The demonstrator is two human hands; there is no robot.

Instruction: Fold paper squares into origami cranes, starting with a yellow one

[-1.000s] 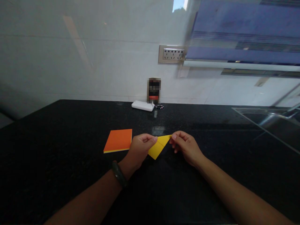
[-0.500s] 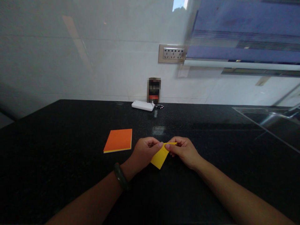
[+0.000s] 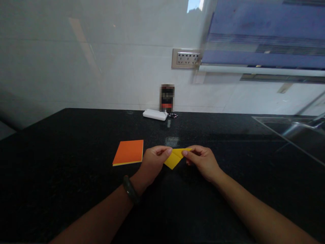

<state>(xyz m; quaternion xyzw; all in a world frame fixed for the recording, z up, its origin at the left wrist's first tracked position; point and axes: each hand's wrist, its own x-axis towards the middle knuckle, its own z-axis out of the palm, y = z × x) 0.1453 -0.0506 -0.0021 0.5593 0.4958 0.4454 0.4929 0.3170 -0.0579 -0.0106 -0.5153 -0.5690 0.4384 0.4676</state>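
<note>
A folded piece of yellow paper [image 3: 173, 160] is held between both hands over the dark countertop, one corner pointing down toward me. My left hand [image 3: 155, 162] pinches its left upper edge between thumb and fingers. At the right upper corner, my right hand [image 3: 201, 160] grips it the same way, thumb on top. A crease line shows across the paper. Just left of my left hand lies a square stack of paper [image 3: 129, 151], orange on top with a yellow edge below. A dark bangle [image 3: 130, 190] circles my left wrist.
By the wall rests a white oblong device [image 3: 154, 114] with a beaded strap [image 3: 173, 115]. Behind it stands a small blurred-out dark item [image 3: 167, 96]. A sink [image 3: 299, 130] is set into the black countertop [image 3: 83, 135] at right. A socket panel [image 3: 186, 58] and a blue blind [image 3: 254, 34] hang above.
My hands have moved slightly apart and a little away from me. The yellow paper's lower corner has risen, and more of its upper edge shows between my thumbs.
</note>
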